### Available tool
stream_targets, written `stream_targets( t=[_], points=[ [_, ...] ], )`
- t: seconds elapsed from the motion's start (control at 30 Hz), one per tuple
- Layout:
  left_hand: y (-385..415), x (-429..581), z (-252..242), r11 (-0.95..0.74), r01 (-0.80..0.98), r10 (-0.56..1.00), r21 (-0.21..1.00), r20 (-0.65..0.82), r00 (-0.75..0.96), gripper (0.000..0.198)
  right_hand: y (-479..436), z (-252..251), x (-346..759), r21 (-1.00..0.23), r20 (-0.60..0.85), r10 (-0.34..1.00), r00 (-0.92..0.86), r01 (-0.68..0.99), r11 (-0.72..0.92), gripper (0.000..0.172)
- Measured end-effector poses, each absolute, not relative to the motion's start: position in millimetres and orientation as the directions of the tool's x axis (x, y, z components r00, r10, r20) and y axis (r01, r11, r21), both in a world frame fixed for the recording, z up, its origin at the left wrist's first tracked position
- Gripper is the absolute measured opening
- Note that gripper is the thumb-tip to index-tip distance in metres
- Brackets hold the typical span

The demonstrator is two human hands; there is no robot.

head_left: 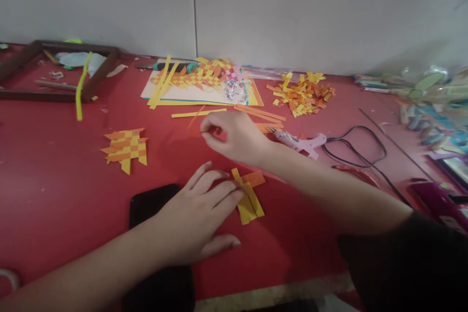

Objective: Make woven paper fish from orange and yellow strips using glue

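My left hand (204, 212) lies palm down with its fingers spread. Its fingertips touch the edge of a small woven piece of yellow and orange paper strips (252, 202). Above it, my right hand (236, 136) is closed in a pinch. A thin, blurred orange paper strip (196, 118) shows at its fingertips, with some orange inside the curl of the fingers. Loose yellow (190, 114) and orange strips (265, 115) lie just behind this hand. A woven yellow and orange paper fish shape (127, 148) with small eyes rests to the left.
A pink glue gun (302, 144) with a black cord lies at right. Behind are a heap of paper scraps (305, 92) and a board (186, 92) bearing woven pieces. A wooden frame (44, 95) sits far left. A black flat object (149, 202) is partly under my left arm.
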State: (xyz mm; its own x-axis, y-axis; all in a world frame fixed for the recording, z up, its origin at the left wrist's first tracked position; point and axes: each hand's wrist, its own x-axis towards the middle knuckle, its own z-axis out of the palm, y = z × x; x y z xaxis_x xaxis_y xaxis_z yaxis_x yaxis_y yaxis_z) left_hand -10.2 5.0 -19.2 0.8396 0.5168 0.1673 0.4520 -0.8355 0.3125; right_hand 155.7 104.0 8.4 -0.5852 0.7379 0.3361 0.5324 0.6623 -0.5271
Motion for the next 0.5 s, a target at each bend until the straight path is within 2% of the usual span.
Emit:
stream_targets(
  t=[0.13, 0.2, 0.23, 0.3, 0.37, 0.4, 0.43, 0.5],
  points=[
    [7, -11, -19, -0.828, 0.434, 0.523, 0.354, 0.21, 0.826, 0.059, 57, 27, 198, -0.438, 0.389, 0.69, -0.61, 0.537, 0.721, 0.01],
    [9, -13, -19, -0.777, 0.455, 0.588, 0.436, 0.243, 0.771, 0.058, 37, 26, 216, -0.391, 0.396, 0.642, -0.657, 0.512, 0.765, 0.01],
    [10, -15, -19, -0.731, 0.46, 0.634, 0.504, 0.256, 0.73, 0.062, 29, 24, 223, -0.365, 0.401, 0.598, -0.694, 0.478, 0.799, 0.012],
    [11, -18, -18, -0.612, 0.416, 0.716, 0.673, 0.248, 0.652, 0.084, 17, 16, 232, -0.31, 0.423, 0.509, -0.75, 0.408, 0.859, 0.014],
    [10, -19, -17, -0.519, 0.3, 0.734, 0.8, 0.238, 0.636, 0.103, 11, 8, 235, -0.27, 0.452, 0.459, -0.765, 0.373, 0.888, 0.016],
    [9, -19, -16, -0.491, 0.244, 0.731, 0.836, 0.244, 0.637, 0.104, 9, 4, 235, -0.262, 0.462, 0.456, -0.761, 0.374, 0.89, 0.017],
    [7, -18, -15, -0.48, 0.212, 0.725, 0.851, 0.248, 0.643, 0.099, 8, 2, 235, -0.26, 0.468, 0.459, -0.756, 0.378, 0.888, 0.018],
    [5, -16, -15, -0.544, 0.243, 0.702, 0.803, 0.277, 0.656, 0.079, 7, -1, 235, -0.254, 0.473, 0.462, -0.75, 0.386, 0.887, 0.019]
  ],
)
